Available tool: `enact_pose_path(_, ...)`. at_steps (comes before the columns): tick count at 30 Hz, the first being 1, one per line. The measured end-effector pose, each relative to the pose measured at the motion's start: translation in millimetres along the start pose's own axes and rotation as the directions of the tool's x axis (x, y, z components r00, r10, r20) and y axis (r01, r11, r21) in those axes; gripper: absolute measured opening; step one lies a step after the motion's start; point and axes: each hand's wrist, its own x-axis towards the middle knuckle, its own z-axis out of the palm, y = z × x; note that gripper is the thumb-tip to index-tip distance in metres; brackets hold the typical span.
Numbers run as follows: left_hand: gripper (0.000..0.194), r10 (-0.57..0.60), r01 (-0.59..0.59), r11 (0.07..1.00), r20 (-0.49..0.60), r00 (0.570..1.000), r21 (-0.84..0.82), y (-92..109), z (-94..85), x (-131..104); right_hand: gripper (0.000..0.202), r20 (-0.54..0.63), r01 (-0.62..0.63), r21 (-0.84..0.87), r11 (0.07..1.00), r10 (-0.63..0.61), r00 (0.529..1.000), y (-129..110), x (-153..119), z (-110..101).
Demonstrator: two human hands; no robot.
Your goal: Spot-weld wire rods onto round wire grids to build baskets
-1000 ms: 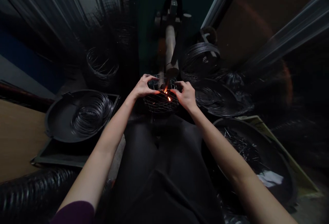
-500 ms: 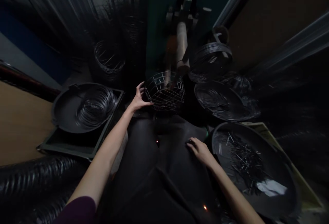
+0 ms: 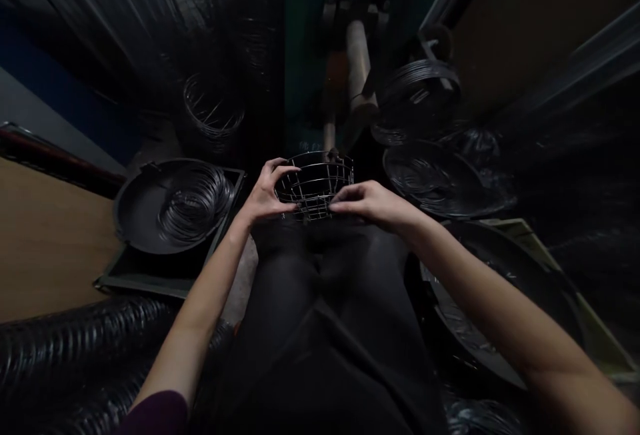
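While the person sits or stands in a dim workshop, dark clothing [image 3: 320, 348] filling the lower middle of the view, both bare hands meet at a small wire basket [image 3: 316, 207]. The basket lies between the hands, its round mouth facing up and away.

The left hand [image 3: 263, 196] grasps its left side: fingers curve over the upper edge, the thumb lies along the near wires, and that side of the basket fits into the gap between them. The right hand [image 3: 373, 203] reaches in from the right, thumb and fingertips close together at the near right wires; whether they pinch the basket, a loose piece or nothing, I cannot tell.

Just beyond the basket, a metal rod [image 3: 329, 134] overlaps its far rim; contact is unclear. A thicker pale cylinder [image 3: 359, 55] stands above and to the right of the rod.

On the left, a dark pan [image 3: 135, 212] holds a coil of wire [image 3: 193, 205]. On the right are a shallow tray [image 3: 453, 185] with more wire and, nearer, a large dark pan [image 3: 543, 302], partly hidden by the right forearm.
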Motion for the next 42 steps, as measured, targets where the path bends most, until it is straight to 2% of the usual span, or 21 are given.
enact_pose_path(2, 0.069, 0.008, -0.009, 0.999, 0.024, 1.000, 0.044, 5.4, -1.2, 1.6, 0.029, -0.017, 0.007, -0.024, 1.000, -0.008, 1.000, -6.3, 15.2, 1.8)
enact_pose_path(5, 0.068, 0.039, -0.045, 0.996, 0.088, 0.995, 0.077, 10.7, 2.5, 2.3, 0.030, -0.069, 0.081, -0.077, 0.994, -0.086, 0.994, -4.5, 26.8, 5.1)
enact_pose_path(10, 0.069, 0.073, -0.085, 0.991, 0.118, 0.990, 0.099, 19.0, 13.8, 8.1, 0.026, -0.078, 0.044, -0.264, 0.964, -0.067, 0.995, 3.5, 21.9, 3.9)
enact_pose_path(12, 0.069, 0.092, -0.106, 0.989, 0.138, 0.986, 0.099, 22.6, 17.5, 13.6, 0.028, -0.072, 0.055, -0.216, 0.975, -0.072, 0.995, 6.6, 14.6, 1.8)
enact_pose_path(16, 0.069, 0.133, -0.149, 0.986, 0.186, 0.974, 0.080, 28.8, 22.1, 24.9, 0.040, 0.036, 0.003, 0.008, 1.000, -0.003, 0.999, 15.2, 4.3, -4.4)
enact_pose_path(17, 0.068, 0.137, -0.154, 0.985, 0.191, 0.972, 0.077, 29.9, 22.8, 27.0, 0.039, 0.012, 0.000, -0.007, 1.000, 0.000, 1.000, 18.2, 4.0, -6.2)
enact_pose_path(19, 0.069, 0.136, -0.154, 0.985, 0.204, 0.970, 0.076, 31.5, 24.1, 29.9, 0.035, -0.097, 0.056, -0.182, 0.982, -0.074, 0.993, 24.5, 5.5, -8.7)
enact_pose_path(21, 0.069, 0.123, -0.141, 0.987, 0.213, 0.969, 0.073, 32.1, 25.2, 31.6, 0.034, -0.142, 0.120, -0.487, 0.865, -0.214, 0.966, 30.0, 7.4, -8.6)
enact_pose_path(23, 0.069, 0.111, -0.128, 0.990, 0.212, 0.971, 0.066, 32.3, 26.2, 32.7, 0.041, -0.093, 0.124, -0.757, 0.641, -0.293, 0.952, 34.1, 8.1, -5.8)
enact_pose_path(25, 0.069, 0.104, -0.118, 0.991, 0.202, 0.974, 0.058, 32.6, 27.6, 33.9, 0.043, -0.037, 0.099, -0.898, 0.428, -0.299, 0.954, 36.5, 8.0, -2.5)
enact_pose_path(27, 0.069, 0.093, -0.105, 0.993, 0.190, 0.977, 0.052, 32.7, 29.4, 35.5, 0.037, -0.001, 0.099, -0.945, 0.311, -0.304, 0.953, 38.1, 8.5, -0.9)
enact_pose_path(30, 0.069, 0.076, -0.084, 0.996, 0.175, 0.982, 0.038, 32.0, 32.7, 37.8, 0.033, 0.026, 0.121, -0.957, 0.263, -0.340, 0.940, 41.2, 10.9, -2.5)
enact_pose_path(37, 0.068, 0.075, -0.081, 0.996, 0.166, 0.983, 0.031, 28.2, 38.2, 34.6, 0.033, 0.063, 0.214, -0.924, 0.318, -0.426, 0.903, 53.0, 16.3, -11.2)
enact_pose_path(42, 0.070, 0.049, -0.052, 0.999, 0.176, 0.983, 0.013, 25.4, 32.6, 40.6, 0.031, 0.069, 0.219, -0.929, 0.297, -0.445, 0.893, 46.7, 21.0, -17.2)
